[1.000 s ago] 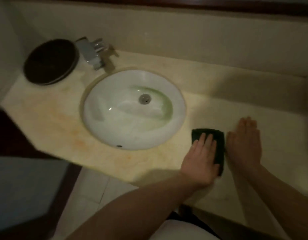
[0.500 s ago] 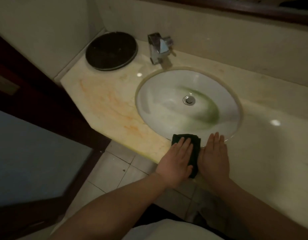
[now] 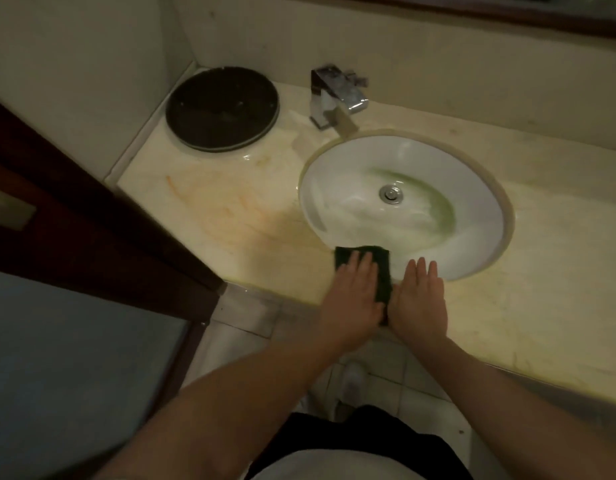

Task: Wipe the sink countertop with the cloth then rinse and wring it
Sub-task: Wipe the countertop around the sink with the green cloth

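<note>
A dark green cloth (image 3: 381, 263) lies flat on the front strip of the beige marble countertop (image 3: 230, 216), just in front of the white oval sink (image 3: 334, 188). My left hand (image 3: 351, 299) presses flat on the cloth, fingers stretched and covering most of it. My right hand (image 3: 419, 299) lies flat on the counter right beside the cloth, fingers together, its thumb edge against the cloth's right side. The sink bowl carries a green stain around the drain (image 3: 390, 193). Orange stains mark the counter left of the sink.
A chrome tap (image 3: 334, 95) stands behind the sink. A round black tray (image 3: 221, 107) sits in the back left corner. A dark wooden door frame (image 3: 91, 216) borders the counter's slanted left edge. Tiled floor (image 3: 244, 313) lies below the front edge.
Both hands and the cloth have slid left along the front of the counter, from right of the sink to its front rim. The view has swung left with them.
</note>
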